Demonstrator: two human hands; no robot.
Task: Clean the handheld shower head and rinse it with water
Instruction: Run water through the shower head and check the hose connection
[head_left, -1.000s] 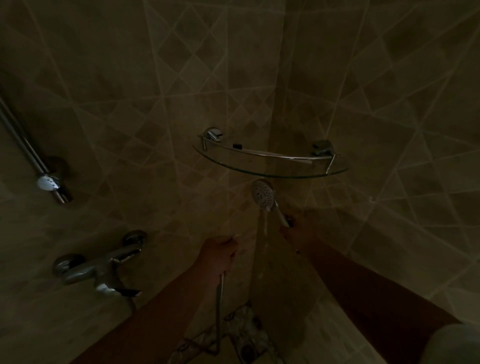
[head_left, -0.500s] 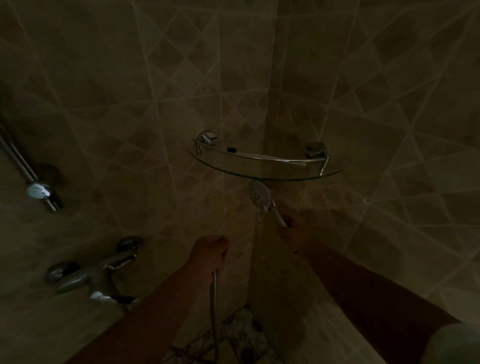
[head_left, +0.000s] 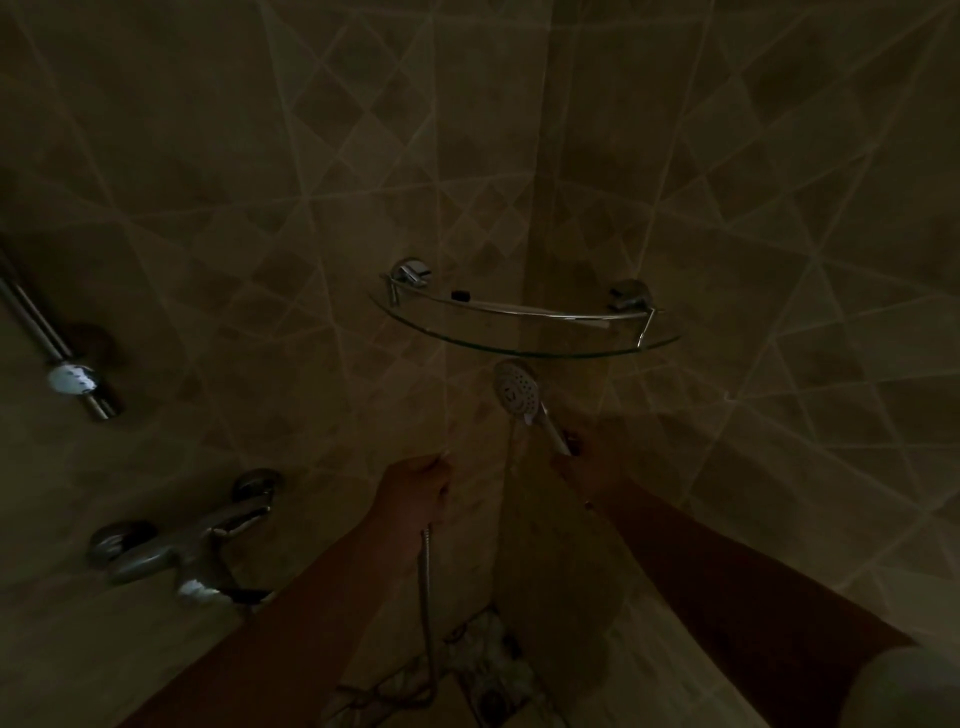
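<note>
1. The light is very dim; two tiled walls (head_left: 218, 171) meet in a corner.
2. A curved glass corner shelf (head_left: 524, 349) with a chrome rail spans that corner.
3. On the left wall sit a chrome mixer tap (head_left: 182, 540) and a slanted metal rail (head_left: 49, 338).
4. Below, a patterned floor (head_left: 483, 670) with a drain.

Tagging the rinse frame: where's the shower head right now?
Head view, centre: the shower head is just under the glass corner shelf, its handle gripped by the right hand; the left hand holds the hose.
</note>
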